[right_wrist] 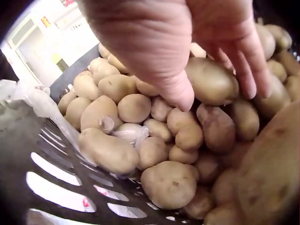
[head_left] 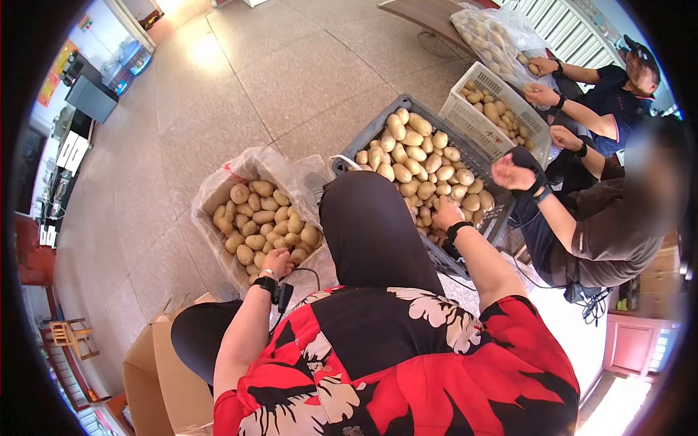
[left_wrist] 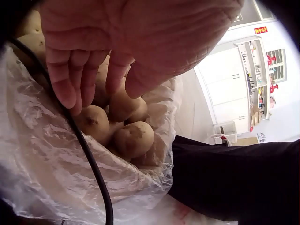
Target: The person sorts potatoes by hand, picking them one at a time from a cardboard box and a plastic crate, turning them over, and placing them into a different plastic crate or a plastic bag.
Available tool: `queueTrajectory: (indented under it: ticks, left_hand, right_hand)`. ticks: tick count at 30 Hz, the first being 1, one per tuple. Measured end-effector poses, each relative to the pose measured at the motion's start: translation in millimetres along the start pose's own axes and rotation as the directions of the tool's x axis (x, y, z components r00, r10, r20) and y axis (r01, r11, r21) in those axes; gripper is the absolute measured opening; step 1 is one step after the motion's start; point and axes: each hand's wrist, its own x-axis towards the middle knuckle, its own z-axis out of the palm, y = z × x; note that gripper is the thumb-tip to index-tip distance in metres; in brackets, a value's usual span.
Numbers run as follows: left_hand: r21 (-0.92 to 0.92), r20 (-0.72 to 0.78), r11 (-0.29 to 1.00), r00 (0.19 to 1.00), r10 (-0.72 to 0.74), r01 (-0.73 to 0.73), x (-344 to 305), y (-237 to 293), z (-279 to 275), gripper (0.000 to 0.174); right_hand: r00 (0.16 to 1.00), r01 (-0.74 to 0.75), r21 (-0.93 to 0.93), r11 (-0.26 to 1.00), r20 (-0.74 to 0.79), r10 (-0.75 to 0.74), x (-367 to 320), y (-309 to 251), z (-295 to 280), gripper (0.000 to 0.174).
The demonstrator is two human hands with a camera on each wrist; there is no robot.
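My left hand point(head_left: 278, 263) hangs over the near edge of a plastic-lined box point(head_left: 206, 190) of potatoes point(head_left: 263, 218). Its fingers point(left_wrist: 63, 84) point down, loosely bent, with the fingertips at the potatoes beneath; no potato shows lifted in it. Over the dark slatted crate point(head_left: 363, 131), my right hand point(head_left: 448, 215) reaches into the near part of the heap. There its thumb and fingers straddle a smooth oval potato point(right_wrist: 211, 82), gripping it among the others. Part of that potato hides behind the hand.
Beyond the crate stands a white basket point(head_left: 476, 120) of smaller potatoes, with a clear bag point(head_left: 494, 43) of potatoes behind it. People sit at the right, one hand point(head_left: 512, 173) near the crate. A cardboard box point(head_left: 163, 370) stands at lower left. A black cable point(left_wrist: 86, 140) crosses the lined box.
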Motion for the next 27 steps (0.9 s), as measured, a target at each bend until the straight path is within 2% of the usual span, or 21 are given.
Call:
queueTrajectory:
  ticks: [1,2,5,7,9,11,13,14,15,17,19,22,23,25,26,27]
  left_hand:
    - [-0.002,-0.006,1.000,1.000,0.004,-0.004,-1.3,0.9,1.2,0.037]
    - [0.025,-0.003,1.000,1.000,-0.004,0.004,-2.7,1.3,1.9,0.037]
    - [0.055,-0.030,0.998,0.999,-0.037,0.038,-5.9,2.8,3.3,0.038]
    - [0.073,0.002,0.997,1.000,-0.009,0.008,-2.5,0.4,1.9,0.039]
    - [0.203,-0.021,0.978,0.999,0.044,-0.039,-11.8,7.3,4.1,0.039]
    - [0.294,-0.042,0.951,0.993,0.109,-0.092,-13.0,5.3,6.4,0.038]
    - [0.445,-0.051,0.889,0.988,0.145,-0.108,3.8,-8.4,7.3,0.040]
    - [0.574,-0.039,0.797,0.966,0.256,-0.187,1.1,-8.8,7.7,0.039]
    - [0.691,-0.009,0.677,0.934,0.358,-0.253,-4.9,-5.0,9.2,0.039]
    - [0.735,0.041,0.641,0.959,0.282,-0.220,-19.3,9.1,13.6,0.036]
    - [0.764,0.064,0.606,0.960,0.271,-0.222,-26.7,13.0,16.1,0.038]
    - [0.853,-0.007,0.509,0.972,0.235,-0.117,-32.3,30.8,19.1,0.034]
    - [0.859,-0.059,0.500,0.948,0.313,-0.112,-45.5,45.2,18.9,0.033]
    - [0.673,-0.053,0.692,0.917,0.396,-0.260,-57.7,67.6,19.6,0.033]
    - [0.401,0.004,0.837,0.915,0.404,-0.372,-28.3,63.4,23.3,0.036]
    - [0.086,0.053,0.896,0.900,0.433,-0.436,-0.6,57.0,28.8,0.038]
  right_hand:
    - [1.000,-0.024,-0.030,0.999,0.009,0.025,9.7,2.7,6.4,0.051]
    - [0.998,-0.003,-0.032,0.999,-0.062,0.001,16.2,7.7,17.2,0.044]
    - [0.996,-0.037,0.000,0.999,-0.084,0.037,14.7,-0.7,14.5,0.044]
    - [0.998,-0.008,-0.003,1.000,-0.069,0.008,7.4,-7.4,8.1,0.047]
    - [0.998,0.047,-0.014,0.999,-0.045,-0.047,3.7,-9.0,3.5,0.048]
    - [0.999,0.026,0.138,0.990,-0.023,-0.023,8.5,-4.7,5.8,0.046]
    - [0.999,-0.004,0.313,0.950,0.043,-0.010,-17.3,-31.1,-34.8,0.045]
    - [0.995,0.088,0.313,0.946,-0.064,-0.071,14.8,-6.7,-6.3,0.043]
    - [0.993,-0.060,0.639,0.767,0.115,-0.018,5.2,-19.5,-25.0,0.039]
    - [0.984,-0.120,0.768,0.629,0.177,-0.029,-6.9,-48.0,-65.6,0.034]
    - [0.981,0.018,0.885,0.466,0.075,-0.181,-1.8,-62.7,-93.8,0.036]
    - [0.936,0.155,0.912,0.380,-0.013,-0.351,-47.5,-131.8,-167.7,0.036]
    - [0.903,0.227,0.911,0.345,-0.064,-0.425,-66.4,-156.6,-186.1,0.037]
    - [0.854,0.344,0.833,0.433,-0.085,-0.514,-101.6,-198.8,-209.0,0.038]
    - [0.826,0.426,0.743,0.517,-0.086,-0.558,-110.5,-217.8,-217.0,0.039]
    - [0.821,0.431,0.737,0.520,-0.081,-0.566,-119.3,-237.4,-218.0,0.039]
